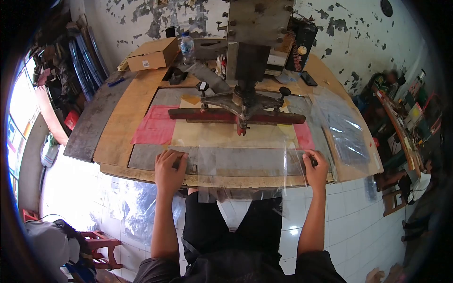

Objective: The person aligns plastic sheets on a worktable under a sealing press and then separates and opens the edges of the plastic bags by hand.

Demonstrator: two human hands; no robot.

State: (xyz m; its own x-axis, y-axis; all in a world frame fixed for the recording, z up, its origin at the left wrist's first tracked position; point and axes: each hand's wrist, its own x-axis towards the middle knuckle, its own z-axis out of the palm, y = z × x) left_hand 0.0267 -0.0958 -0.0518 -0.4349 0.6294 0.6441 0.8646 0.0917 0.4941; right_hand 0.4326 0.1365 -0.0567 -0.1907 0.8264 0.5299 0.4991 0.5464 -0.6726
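A clear plastic sheet stretches between my hands over the front of the table and hangs past its edge above my lap. My left hand pinches its left side, thumb against fingers. On the other side my right hand has the sheet's right edge between thumb and fingers. Just beyond the sheet, a press head with a long red-brown bar stands over a cream sheet. Pink pieces lie at the cream sheet's left and right. Glare hides parts of the plastic's outline.
A stack of clear plastic sheets lies on the right side of the table. Behind are a cardboard box, a water bottle and a phone. A red stool stands at lower left. Another person sits far right.
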